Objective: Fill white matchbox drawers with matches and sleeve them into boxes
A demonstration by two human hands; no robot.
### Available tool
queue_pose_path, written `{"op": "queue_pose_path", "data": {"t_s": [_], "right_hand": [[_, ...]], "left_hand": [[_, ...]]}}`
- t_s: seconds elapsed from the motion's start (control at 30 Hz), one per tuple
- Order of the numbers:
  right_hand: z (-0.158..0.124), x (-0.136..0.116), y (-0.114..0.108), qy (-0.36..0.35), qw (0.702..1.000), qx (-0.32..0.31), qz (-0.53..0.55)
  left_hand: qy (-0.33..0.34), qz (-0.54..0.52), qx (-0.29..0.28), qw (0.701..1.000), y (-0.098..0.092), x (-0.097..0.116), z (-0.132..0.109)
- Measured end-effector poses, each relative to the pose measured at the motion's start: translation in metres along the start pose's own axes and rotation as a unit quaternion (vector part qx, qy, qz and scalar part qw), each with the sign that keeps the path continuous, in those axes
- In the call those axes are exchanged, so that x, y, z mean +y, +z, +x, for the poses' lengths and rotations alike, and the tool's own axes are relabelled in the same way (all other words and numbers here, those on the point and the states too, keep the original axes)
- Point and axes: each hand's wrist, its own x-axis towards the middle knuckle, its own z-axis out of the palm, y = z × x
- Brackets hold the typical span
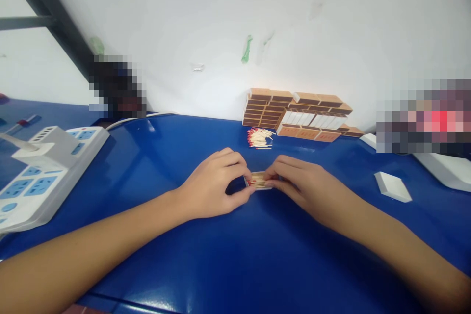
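A small matchbox tray [260,187] with red-tipped matches lying in it sits between my hands on the blue table. My left hand [219,184] pinches the tray's left end, where the red heads show, with thumb and fingers. At the opposite end, my right hand [303,181] has its thumb and fingertips closed on the tray; whether it also grips matches inside is hidden. Just beyond lies a loose pile of matches [261,138], red heads mostly to the left. Behind that pile, several matchboxes [265,110] are stacked against the wall.
On the left is a white power strip [84,147] with a plug and cable. A small white block [393,186] lies on the right, near another white object [443,169]. The blue table [206,260] meets a white wall [206,19] at the back.
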Motion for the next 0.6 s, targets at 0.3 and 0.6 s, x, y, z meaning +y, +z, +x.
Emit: {"op": "queue_pose_path", "data": {"t_s": [0.3,0.6], "right_hand": [[-0.0002,-0.0027,0.0004,0.004,1.0,0.007,0.011],[0.0004,-0.0017,0.0037,0.017,1.0,0.005,0.002]], "left_hand": [[-0.012,-0.024,0.0,1.0,0.001,0.001,-0.0009],[-0.005,-0.025,-0.002,1.0,0.0032,-0.0006,-0.002]]}}
